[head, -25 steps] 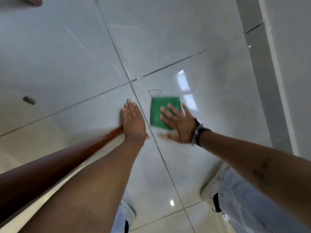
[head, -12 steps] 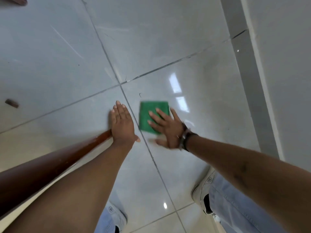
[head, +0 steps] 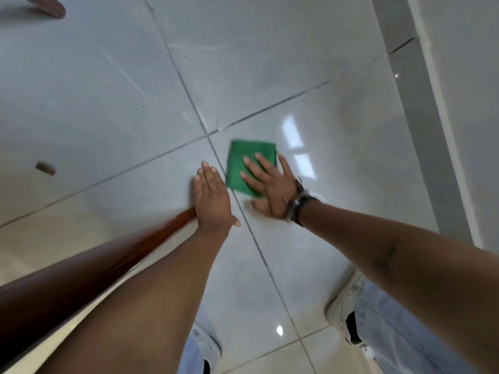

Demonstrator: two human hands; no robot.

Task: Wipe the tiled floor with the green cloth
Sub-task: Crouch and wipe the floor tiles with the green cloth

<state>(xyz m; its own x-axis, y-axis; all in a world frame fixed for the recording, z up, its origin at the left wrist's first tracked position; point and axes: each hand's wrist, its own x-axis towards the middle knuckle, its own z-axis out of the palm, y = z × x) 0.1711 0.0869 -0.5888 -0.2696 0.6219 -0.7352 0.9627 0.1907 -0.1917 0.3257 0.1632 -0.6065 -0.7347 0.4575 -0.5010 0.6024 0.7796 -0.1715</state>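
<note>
Across the whole view spreads the floor (head: 270,63), pale glossy tiles split by dark grout lines that cross just up and left of the cloth, with window glare beside it on the right. Along the right runs a grey skirting (head: 421,130) under a white wall, well apart from the hands; the tiles ahead and to the left lie open, save for a small brown scrap (head: 45,168) far left. At lower left a brown wooden pole (head: 94,263) slants up to the left hand. Two pale shoes under light jeans, the right shoe (head: 343,306) and the left shoe (head: 202,344), stand at the bottom. The cloth (head: 244,164) is a flat, folded green square, its edges a little blurred, lying on the tile just right of the grout line. The right hand (head: 270,184), banded at the wrist, lies flat on it with fingers spread, covering its near right corner and pressing rather than clutching. The left hand (head: 213,198) rests open, palm down, fingers together, on the next tile just left of the cloth, not touching it.
</note>
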